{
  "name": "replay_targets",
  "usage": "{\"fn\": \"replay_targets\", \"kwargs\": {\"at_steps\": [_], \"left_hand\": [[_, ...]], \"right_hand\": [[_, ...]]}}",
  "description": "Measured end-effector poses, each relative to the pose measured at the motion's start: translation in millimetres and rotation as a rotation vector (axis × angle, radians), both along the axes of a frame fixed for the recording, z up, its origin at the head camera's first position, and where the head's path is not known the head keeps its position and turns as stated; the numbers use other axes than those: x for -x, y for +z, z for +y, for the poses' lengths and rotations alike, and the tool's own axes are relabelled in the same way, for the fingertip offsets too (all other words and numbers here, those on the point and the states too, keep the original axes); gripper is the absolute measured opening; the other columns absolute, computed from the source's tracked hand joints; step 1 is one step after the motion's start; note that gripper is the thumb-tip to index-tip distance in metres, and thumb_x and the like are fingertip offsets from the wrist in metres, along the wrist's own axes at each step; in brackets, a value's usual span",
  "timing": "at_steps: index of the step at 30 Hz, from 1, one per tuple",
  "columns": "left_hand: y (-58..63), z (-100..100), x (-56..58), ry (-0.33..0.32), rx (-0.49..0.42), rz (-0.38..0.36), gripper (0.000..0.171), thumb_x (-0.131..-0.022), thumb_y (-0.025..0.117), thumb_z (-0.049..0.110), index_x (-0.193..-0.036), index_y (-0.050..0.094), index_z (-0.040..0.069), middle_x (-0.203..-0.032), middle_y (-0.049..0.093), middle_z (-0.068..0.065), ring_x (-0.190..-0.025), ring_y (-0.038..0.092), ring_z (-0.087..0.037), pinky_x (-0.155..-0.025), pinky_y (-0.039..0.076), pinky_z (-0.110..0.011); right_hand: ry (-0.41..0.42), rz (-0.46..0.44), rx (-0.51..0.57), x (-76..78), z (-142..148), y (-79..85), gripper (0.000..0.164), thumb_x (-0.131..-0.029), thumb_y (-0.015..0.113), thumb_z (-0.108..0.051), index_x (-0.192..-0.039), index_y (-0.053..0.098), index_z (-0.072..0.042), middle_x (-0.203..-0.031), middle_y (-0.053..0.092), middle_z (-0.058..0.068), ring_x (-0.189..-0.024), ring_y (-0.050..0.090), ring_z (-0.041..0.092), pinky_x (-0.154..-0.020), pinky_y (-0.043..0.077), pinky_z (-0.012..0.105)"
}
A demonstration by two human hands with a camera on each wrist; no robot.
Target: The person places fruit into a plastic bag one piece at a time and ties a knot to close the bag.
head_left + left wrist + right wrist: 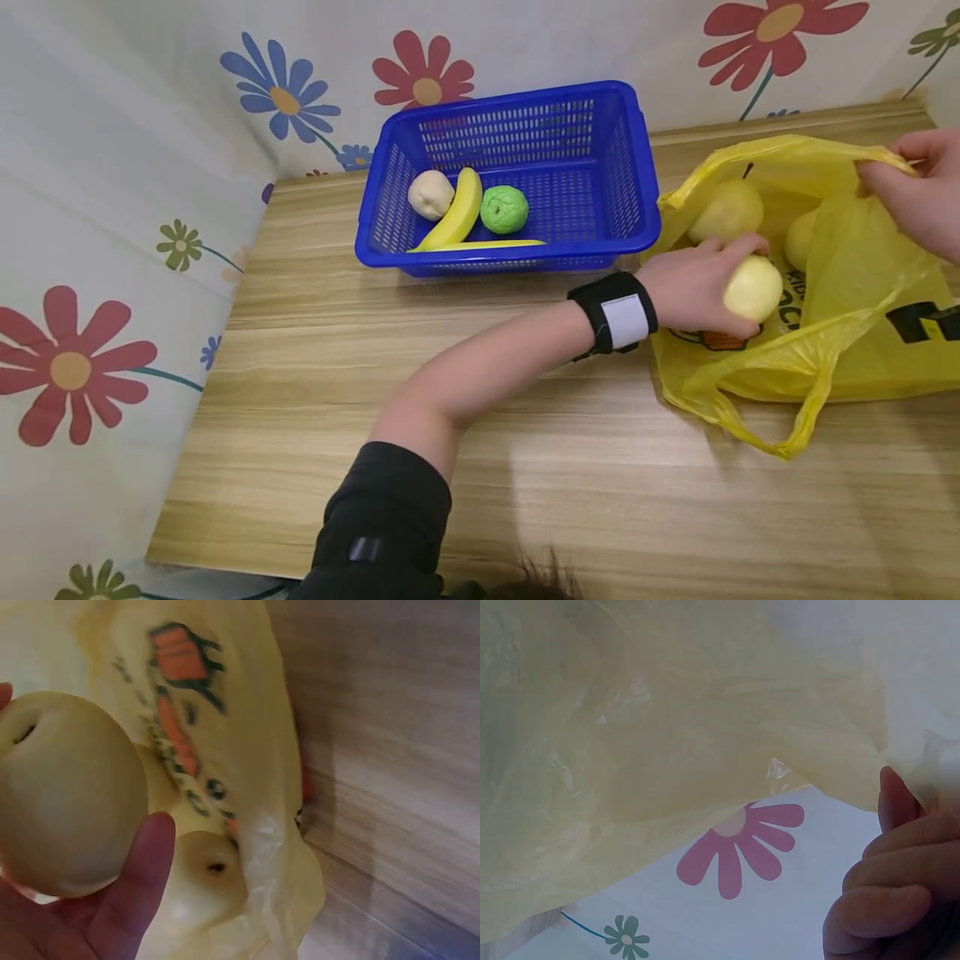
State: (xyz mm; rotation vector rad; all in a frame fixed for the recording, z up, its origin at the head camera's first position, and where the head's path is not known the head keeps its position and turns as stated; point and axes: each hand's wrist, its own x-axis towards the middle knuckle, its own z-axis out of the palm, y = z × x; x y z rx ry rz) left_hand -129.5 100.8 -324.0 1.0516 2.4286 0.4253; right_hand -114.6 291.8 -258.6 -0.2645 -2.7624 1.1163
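Note:
My left hand is inside the mouth of a yellow plastic bag, its fingers and thumb around a pale yellow pear. In the left wrist view the same pear shows a dark dimple near its top. Beneath it another pear lies in the bag. A stemmed pear sits farther back in the bag, and one more is partly covered by the plastic. My right hand pinches the bag's upper rim at the right; its curled fingers also show in the right wrist view.
A blue plastic basket stands at the back, left of the bag. It holds a banana, another long yellow piece, a green ball-shaped item and a cream-coloured round item. Flowered cloth borders the wooden table.

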Motion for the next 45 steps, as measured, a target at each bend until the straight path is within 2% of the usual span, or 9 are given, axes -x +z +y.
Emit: {"fn": "replay_targets", "kwargs": {"at_steps": [2,7,17,20,25,28,33,40,45], "left_hand": [[-5.9,11,3.2,0.004,0.058,0.034,0.090,-0.078,0.071,0.057,-0.150,0.021,0.035,-0.127,0.044,0.007,-0.098,0.053,-0.005,-0.074,0.043,-0.021],[-15.8,29,11.8,0.008,0.147,0.083,0.092,-0.078,0.071,0.058,-0.152,0.020,0.038,-0.129,0.044,0.008,-0.104,0.052,-0.006,-0.078,0.043,-0.021],[-20.6,53,14.8,0.020,0.204,0.130,0.092,-0.079,0.069,0.060,-0.153,0.018,0.039,-0.138,0.039,0.008,-0.112,0.051,-0.009,-0.085,0.042,-0.022],[-21.9,58,14.1,0.041,0.203,0.139,0.093,-0.080,0.068,0.059,-0.154,0.017,0.038,-0.139,0.038,0.008,-0.113,0.050,-0.008,-0.086,0.042,-0.021],[-25.5,66,13.4,0.076,0.132,0.103,0.094,-0.084,0.068,0.055,-0.155,0.011,0.034,-0.143,0.035,0.008,-0.118,0.046,-0.004,-0.089,0.040,-0.017],[-28.1,67,13.7,0.054,0.085,0.138,0.089,-0.090,0.065,0.049,-0.157,0.009,0.027,-0.145,0.035,0.005,-0.118,0.046,-0.004,-0.089,0.039,-0.015],[-28.5,65,17.7,-0.012,0.066,0.240,0.080,-0.096,0.058,0.042,-0.157,0.011,0.019,-0.144,0.040,0.001,-0.123,0.044,-0.005,-0.094,0.036,-0.013],[-24.4,57,19.0,-0.043,0.100,0.244,0.085,-0.093,0.061,0.047,-0.156,0.012,0.020,-0.142,0.043,0.002,-0.121,0.047,-0.005,-0.093,0.039,-0.016],[-9.3,35,12.5,-0.118,0.138,0.246,0.076,-0.094,0.055,0.052,-0.154,0.020,0.020,-0.141,0.045,0.003,-0.118,0.050,-0.006,-0.091,0.042,-0.018]], "right_hand": [[0.010,0.000,0.000,-0.9,-1,0.4,0.042,-0.097,0.047,-0.010,-0.056,0.051,-0.015,-0.043,0.040,-0.019,-0.035,0.036,0.002,-0.035,0.031,0.017],[0.022,-0.021,-0.035,-1.9,-4,2.4,0.038,-0.098,0.046,-0.011,-0.064,0.054,0.005,-0.043,0.040,-0.015,-0.035,0.035,0.005,-0.035,0.031,0.019],[0.016,-0.044,-0.062,1.4,3,-1.5,0.038,-0.099,0.046,-0.016,-0.074,0.055,0.012,-0.045,0.042,-0.012,-0.035,0.037,0.009,-0.034,0.032,0.022],[0.016,-0.044,-0.051,1.9,4,-2.1,0.036,-0.098,0.047,-0.015,-0.073,0.055,0.008,-0.045,0.042,-0.014,-0.035,0.039,0.007,-0.034,0.034,0.021],[0.027,-0.044,-0.072,-0.2,2,-1.3,0.038,-0.099,0.047,-0.017,-0.083,0.055,0.017,-0.046,0.042,-0.012,-0.035,0.038,0.009,-0.035,0.033,0.020],[0.035,-0.049,-0.090,-1.7,1,-0.7,0.040,-0.099,0.047,-0.018,-0.091,0.054,0.020,-0.046,0.042,-0.010,-0.035,0.037,0.010,-0.035,0.033,0.022],[0.032,-0.072,-0.093,-1.9,2,-0.4,0.040,-0.100,0.046,-0.019,-0.092,0.054,0.019,-0.048,0.044,-0.007,-0.035,0.039,0.011,-0.035,0.035,0.022],[0.029,-0.065,-0.082,-0.7,4,-2.3,0.038,-0.099,0.046,-0.018,-0.089,0.055,0.018,-0.048,0.044,-0.007,-0.035,0.040,0.009,-0.035,0.035,0.021],[0.021,-0.047,-0.051,0.7,6,-4.0,0.035,-0.098,0.047,-0.017,-0.077,0.056,0.009,-0.045,0.043,-0.009,-0.034,0.038,0.009,-0.034,0.033,0.021]]}}
